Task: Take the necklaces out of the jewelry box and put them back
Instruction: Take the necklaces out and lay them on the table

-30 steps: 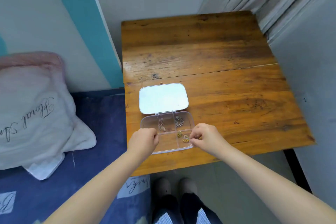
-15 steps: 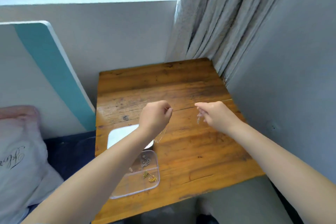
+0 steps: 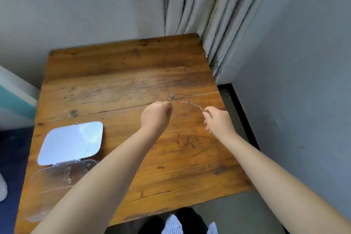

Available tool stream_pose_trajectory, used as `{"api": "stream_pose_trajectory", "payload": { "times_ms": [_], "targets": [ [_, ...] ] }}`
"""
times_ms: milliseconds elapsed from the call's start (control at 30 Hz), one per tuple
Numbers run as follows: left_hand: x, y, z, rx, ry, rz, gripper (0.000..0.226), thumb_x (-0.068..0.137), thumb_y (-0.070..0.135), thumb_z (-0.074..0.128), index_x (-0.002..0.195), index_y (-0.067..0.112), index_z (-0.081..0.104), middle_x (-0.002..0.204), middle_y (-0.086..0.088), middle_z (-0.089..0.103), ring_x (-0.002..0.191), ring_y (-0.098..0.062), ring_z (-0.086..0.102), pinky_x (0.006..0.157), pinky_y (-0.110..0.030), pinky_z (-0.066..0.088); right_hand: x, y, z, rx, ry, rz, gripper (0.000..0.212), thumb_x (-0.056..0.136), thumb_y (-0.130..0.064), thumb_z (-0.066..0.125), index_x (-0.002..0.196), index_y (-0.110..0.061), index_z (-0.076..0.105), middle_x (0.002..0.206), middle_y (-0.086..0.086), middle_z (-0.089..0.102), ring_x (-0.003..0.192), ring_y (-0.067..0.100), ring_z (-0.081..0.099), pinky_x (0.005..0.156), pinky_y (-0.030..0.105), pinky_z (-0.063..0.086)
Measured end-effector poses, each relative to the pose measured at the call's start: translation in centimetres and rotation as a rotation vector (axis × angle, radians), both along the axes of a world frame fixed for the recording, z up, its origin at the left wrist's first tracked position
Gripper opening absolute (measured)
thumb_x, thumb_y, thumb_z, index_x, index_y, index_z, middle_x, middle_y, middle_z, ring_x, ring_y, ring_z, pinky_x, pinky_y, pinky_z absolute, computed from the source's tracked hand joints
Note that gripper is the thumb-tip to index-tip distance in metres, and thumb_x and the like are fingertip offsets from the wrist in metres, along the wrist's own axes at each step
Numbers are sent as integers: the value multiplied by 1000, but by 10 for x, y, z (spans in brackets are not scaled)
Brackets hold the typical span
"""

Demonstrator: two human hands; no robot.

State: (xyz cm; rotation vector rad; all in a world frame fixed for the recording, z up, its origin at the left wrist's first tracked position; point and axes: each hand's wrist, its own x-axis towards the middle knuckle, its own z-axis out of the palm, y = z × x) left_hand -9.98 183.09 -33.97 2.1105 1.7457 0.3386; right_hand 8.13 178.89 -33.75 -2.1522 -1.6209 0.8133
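A clear plastic jewelry box [image 3: 43, 186] lies open at the table's near left, its mirrored lid [image 3: 70, 142] flat behind it. Small chains [image 3: 67, 175] rest in its compartments; my left forearm covers its right side. Over the middle of the table my left hand [image 3: 156, 115] and my right hand [image 3: 217, 119] each pinch one end of a thin necklace [image 3: 191, 104]. The chain's two ends stick out beyond my fingers and the stretch between the hands is too fine to see.
The wooden table [image 3: 123, 81] stands in a corner, with a grey curtain [image 3: 205, 15] at its far right and a grey wall on the right. A dark blue bed surface [image 3: 11, 157] runs along the left edge. My legs show below the near edge.
Both hands left the box, rose with a necklace and now hold it lower over the table's middle. The camera view tilted up, then down and to the right.
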Motion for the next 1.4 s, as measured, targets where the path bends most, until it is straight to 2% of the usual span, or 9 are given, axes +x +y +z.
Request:
{"api": "stream_pose_trajectory", "payload": {
  "times_ms": [100,333,500,600,700,1000,1133,1267,1400],
  "targets": [
    [12,-33,-47,-106,151,-136,20,92,15,46,94,10,65,93,-11,68,86,-29,61,59,-28,41,11,-42,-55,-151,210,-259,15,94,-15,43,100,-3,51,76,12,64,48,10,57,38,11,47],
    [21,-109,-97,-250,274,-360,13,87,11,53,96,7,61,98,-13,60,95,-27,57,63,-37,51,11,-125,-108,-240,430,-666,22,90,-22,54,69,-14,51,56,0,62,37,4,58,37,19,47],
    [26,-144,-91,-164,287,-463,26,48,8,87,57,8,62,55,-6,60,48,-23,60,28,-22,41,-4,-149,-108,-220,470,-730,21,89,-16,55,68,-16,52,55,-1,60,39,9,56,37,18,47],
    [27,-157,-93,-115,287,-483,27,44,9,88,59,10,66,54,-4,60,47,-22,59,30,-22,40,-9,-155,-105,-160,398,-630,10,89,-7,52,81,-5,59,64,7,62,49,15,60,43,12,49],
    [24,-167,-97,-96,282,-502,33,45,11,89,74,8,73,60,-4,66,50,-23,60,35,-21,41,-9,-161,-105,46,171,-434,14,82,5,58,91,6,69,82,22,70,72,33,66,69,33,53],
    [17,-185,-104,-80,314,-496,51,42,17,88,91,10,74,80,-5,73,64,-22,67,46,-20,49,-1,-195,-115,171,-290,20,35,59,10,77,93,4,68,84,20,69,72,39,64,64,44,55],
    [13,-197,-96,-138,320,-455,52,51,16,82,101,11,70,93,-7,72,77,-24,68,50,-22,51,-1,-204,-108,118,-338,97,43,59,13,74,100,8,64,98,23,69,82,41,66,71,47,56],
    [-8,-213,-94,-332,262,-353,52,86,8,46,136,9,36,134,-14,47,118,-31,46,86,-40,46,-5,-206,-95,53,-314,120,41,61,16,70,101,9,64,103,26,67,92,44,64,77,53,53],
    [-58,-218,-81,-336,277,-154,48,87,12,49,133,9,38,135,-12,47,121,-31,44,91,-41,45,-31,-189,-81,27,-288,188,29,65,14,67,94,7,67,102,26,68,97,44,62,81,56,50]
  ]
}}
